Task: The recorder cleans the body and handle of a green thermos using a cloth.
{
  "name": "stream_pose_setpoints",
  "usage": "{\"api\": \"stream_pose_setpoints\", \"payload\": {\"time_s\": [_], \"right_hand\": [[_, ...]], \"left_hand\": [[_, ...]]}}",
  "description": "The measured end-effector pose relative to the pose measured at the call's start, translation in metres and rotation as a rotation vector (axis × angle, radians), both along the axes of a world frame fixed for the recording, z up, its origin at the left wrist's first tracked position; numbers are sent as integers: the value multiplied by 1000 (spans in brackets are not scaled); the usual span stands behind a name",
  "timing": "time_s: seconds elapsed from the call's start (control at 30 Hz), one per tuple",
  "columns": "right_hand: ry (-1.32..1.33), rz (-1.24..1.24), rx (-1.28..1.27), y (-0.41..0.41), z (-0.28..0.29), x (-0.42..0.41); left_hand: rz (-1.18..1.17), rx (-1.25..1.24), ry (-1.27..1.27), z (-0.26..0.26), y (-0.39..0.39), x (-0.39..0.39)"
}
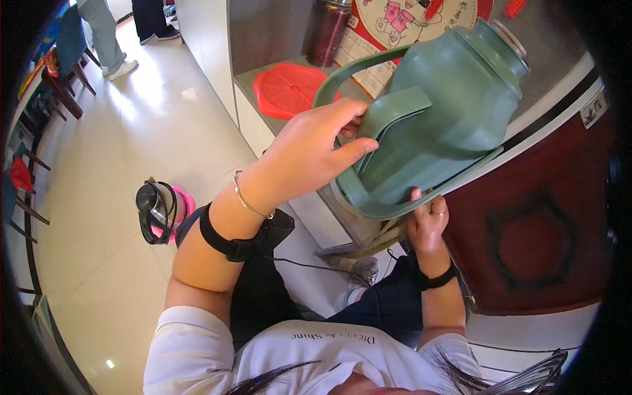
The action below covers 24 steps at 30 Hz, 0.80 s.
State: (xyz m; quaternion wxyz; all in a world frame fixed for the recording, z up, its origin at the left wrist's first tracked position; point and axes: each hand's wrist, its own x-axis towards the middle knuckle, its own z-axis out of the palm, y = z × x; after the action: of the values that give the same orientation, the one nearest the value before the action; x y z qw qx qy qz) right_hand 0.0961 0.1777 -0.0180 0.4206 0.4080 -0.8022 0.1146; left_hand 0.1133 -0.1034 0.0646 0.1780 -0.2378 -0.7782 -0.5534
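Note:
A green thermos jug [449, 94] lies tilted in front of me, its mouth towards the upper right. My left hand [328, 143] grips the jug's side handle, with thumb and fingers around it. Below the jug, my right hand [428, 217] touches the long curved green carrying handle with its fingertips; part of its fingers is hidden behind the handle. Behind the jug, a red plastic coaster [294, 89] lies on a grey shelf, and a dark red metal flask [329, 34] stands near the shelf's back.
An electric kettle [160, 210] with a pink base or stand is on the tiled floor at left. A dark red door panel [533, 232] is at right. Chairs [71, 44] stand at far left, near two people's legs [103, 34]. A round decorated board [395, 19] leans behind the jug.

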Motion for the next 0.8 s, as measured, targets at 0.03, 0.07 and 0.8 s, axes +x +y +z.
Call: {"api": "stream_pose_setpoints", "payload": {"time_s": [0.03, 0.07, 0.8], "right_hand": [[0, -19, -5, 0, 0, -2], [27, -8, -11, -2, 3, -7], [-144, -148, -178, -3, -10, -45]], "left_hand": [[-7, 7, -5, 0, 2, -1], [8, -28, 19, 1, 4, -1], [446, -263, 506, -10, 61, -2]]}}
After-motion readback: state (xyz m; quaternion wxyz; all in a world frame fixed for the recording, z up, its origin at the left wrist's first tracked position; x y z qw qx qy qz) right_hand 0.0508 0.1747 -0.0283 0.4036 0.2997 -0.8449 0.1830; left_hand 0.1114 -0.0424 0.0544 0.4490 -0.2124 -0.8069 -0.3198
